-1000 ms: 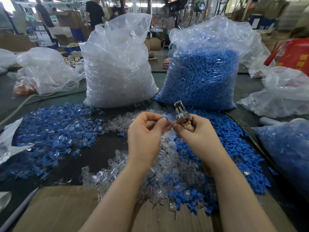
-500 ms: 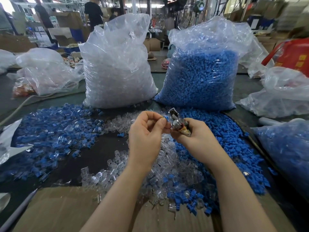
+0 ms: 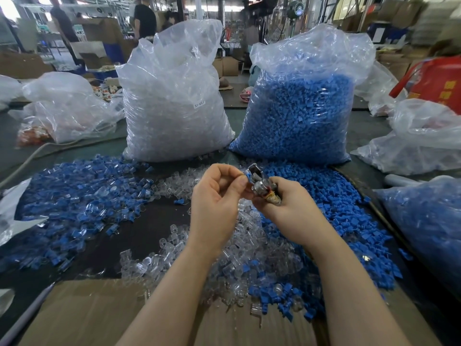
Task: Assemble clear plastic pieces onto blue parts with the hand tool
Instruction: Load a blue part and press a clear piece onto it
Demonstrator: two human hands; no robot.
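Blue part (image 3: 247,176) against metal hand tool (image 3: 259,184), above clear pieces (image 3: 252,248).

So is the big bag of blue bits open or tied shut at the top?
Open. The bag of blue parts stands upright, its clear plastic top crumpled and loose with no knot or tie showing, filled most of the way up.

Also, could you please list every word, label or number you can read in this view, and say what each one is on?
"SJ-U17": small white sticker on the tall clear plastic bag of clear pieces; the last characters are blurred, so this reading is uncertain.
Yellow characters on the red container at the right edge: too blurred to read.
Metal hand tool held in the right hand: no readable marking.
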